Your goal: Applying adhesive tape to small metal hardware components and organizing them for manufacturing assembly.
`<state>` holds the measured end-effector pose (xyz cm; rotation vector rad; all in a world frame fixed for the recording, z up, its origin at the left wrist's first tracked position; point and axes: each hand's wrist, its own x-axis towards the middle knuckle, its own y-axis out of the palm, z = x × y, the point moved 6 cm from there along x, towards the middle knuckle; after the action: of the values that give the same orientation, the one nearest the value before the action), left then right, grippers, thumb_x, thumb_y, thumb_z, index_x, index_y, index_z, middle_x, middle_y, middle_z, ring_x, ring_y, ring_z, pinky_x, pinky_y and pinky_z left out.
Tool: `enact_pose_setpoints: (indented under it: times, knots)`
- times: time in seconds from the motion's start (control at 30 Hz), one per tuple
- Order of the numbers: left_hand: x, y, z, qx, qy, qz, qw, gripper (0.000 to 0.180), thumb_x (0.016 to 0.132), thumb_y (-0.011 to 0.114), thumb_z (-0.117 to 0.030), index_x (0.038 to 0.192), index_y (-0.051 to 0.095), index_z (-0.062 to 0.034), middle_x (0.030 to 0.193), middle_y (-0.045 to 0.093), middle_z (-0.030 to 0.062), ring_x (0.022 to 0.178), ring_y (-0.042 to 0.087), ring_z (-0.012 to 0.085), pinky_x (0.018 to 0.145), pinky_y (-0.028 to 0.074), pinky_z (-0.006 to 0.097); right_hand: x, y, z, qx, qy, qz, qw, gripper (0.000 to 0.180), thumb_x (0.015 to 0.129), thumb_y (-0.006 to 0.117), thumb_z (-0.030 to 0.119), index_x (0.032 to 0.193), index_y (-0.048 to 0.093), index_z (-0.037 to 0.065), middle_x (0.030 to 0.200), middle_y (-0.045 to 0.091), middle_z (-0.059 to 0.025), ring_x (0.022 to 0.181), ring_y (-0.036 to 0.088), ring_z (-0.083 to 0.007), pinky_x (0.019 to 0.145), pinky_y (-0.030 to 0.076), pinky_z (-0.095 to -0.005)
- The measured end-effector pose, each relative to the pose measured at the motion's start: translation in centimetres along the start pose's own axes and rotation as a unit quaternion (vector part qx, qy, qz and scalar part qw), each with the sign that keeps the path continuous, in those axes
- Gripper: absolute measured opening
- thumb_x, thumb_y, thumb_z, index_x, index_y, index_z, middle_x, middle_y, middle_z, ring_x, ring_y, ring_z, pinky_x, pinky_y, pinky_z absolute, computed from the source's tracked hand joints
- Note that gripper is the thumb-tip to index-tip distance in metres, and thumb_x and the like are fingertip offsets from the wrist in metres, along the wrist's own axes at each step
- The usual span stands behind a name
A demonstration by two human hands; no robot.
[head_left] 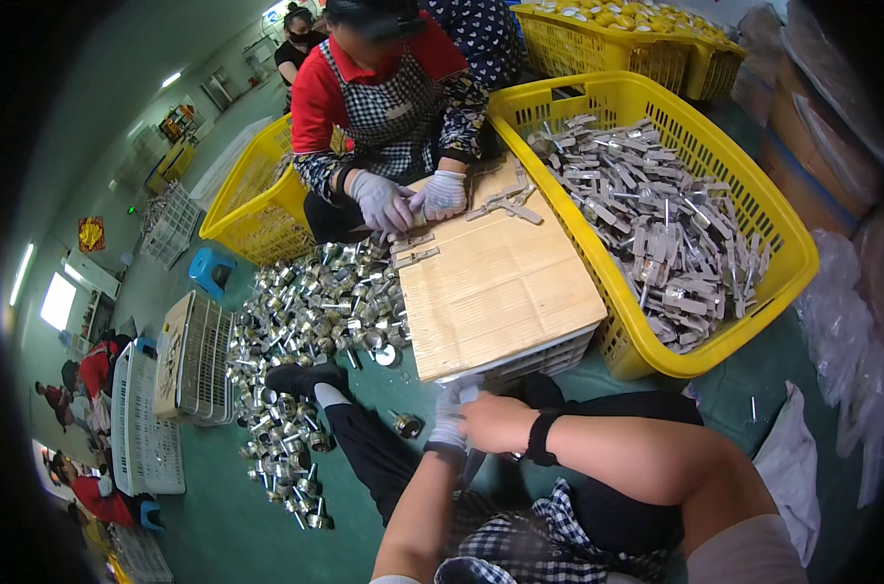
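My left hand [448,420], in a pale knitted glove, points up toward the near edge of a wooden board [500,302]. Its fingers look stretched out, though partly covered. Across it comes my right hand [498,424], bare and with a black band [540,437] on the wrist. The right fingers are bent and pressed against the glove [452,399], seeming to grip it near the left fingers. A single round metal part with a stem [405,424] lies on the floor left of my hands.
Opposite, a co-worker's gloved hands [403,202] work at the board's far left corner, near flat clips [508,206]. A yellow basket [802,255] full of grey clip pieces stands right. Many metal parts [311,302] heap on the left floor. White cloth [791,467] lies right.
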<state>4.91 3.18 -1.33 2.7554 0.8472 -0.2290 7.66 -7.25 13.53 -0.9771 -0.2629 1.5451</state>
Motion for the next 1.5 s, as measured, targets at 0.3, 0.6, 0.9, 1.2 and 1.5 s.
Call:
enact_pose_setpoints:
  times: [0.3,0.6,0.9,1.2,1.5]
  knots:
    - [-0.3,0.1,1.4,-0.284,-0.120,-0.024,0.951,0.019,0.079,0.050,-0.004,0.093,0.062,0.0011,0.093,0.061,0.0088,0.081,0.058,0.0203,0.073,0.048,0.030,-2.4,0.2,-1.0,0.196,0.058,-0.121,0.971,0.025,0.073,0.064,0.021,0.083,0.058,-0.001,0.086,0.060,-0.0203,0.082,0.058,-0.0359,0.070,0.046,-0.0416]
    - [-0.5,0.0,-0.4,-0.114,-0.014,0.029,0.993,0.023,0.085,0.042,-0.006,0.098,0.057,0.0051,0.091,0.061,0.0139,0.079,0.060,0.0246,0.074,0.050,0.034,-1.7,4.9,-2.1,0.454,0.096,-0.354,0.812,0.017,0.075,0.064,0.018,0.079,0.059,0.003,0.078,0.061,-0.0110,0.073,0.058,-0.0206,0.067,0.044,-0.0309]
    - [-0.9,0.0,-1.4,-0.060,-0.041,0.039,0.997,0.029,0.073,0.055,0.010,0.098,0.060,-0.0025,0.092,0.060,0.0061,0.078,0.057,0.0123,0.067,0.047,0.023,-1.0,6.5,-2.1,0.401,-0.021,-0.444,0.801,0.023,0.075,0.066,0.015,0.092,0.055,0.004,0.081,0.061,-0.0110,0.077,0.059,-0.0220,0.066,0.045,-0.0316]
    - [-1.1,0.2,-0.4,-0.259,-0.116,0.007,0.959,0.026,0.076,0.050,0.010,0.100,0.057,0.0026,0.095,0.060,0.0113,0.084,0.058,0.0195,0.073,0.049,0.029,0.0,7.1,-3.6,0.464,0.074,-0.438,0.767,0.038,0.073,0.071,0.022,0.095,0.051,-0.002,0.076,0.062,-0.0136,0.068,0.061,-0.0195,0.062,0.047,-0.0296]
    - [-1.1,0.3,-0.8,-0.068,-0.005,0.013,0.998,0.025,0.077,0.048,0.004,0.100,0.058,0.0025,0.094,0.060,0.0114,0.083,0.058,0.0197,0.076,0.048,0.030,0.2,6.2,-3.8,0.392,0.126,-0.385,0.826,0.037,0.079,0.061,0.034,0.080,0.056,-0.002,0.076,0.061,-0.0184,0.069,0.060,-0.0291,0.062,0.045,-0.0360]
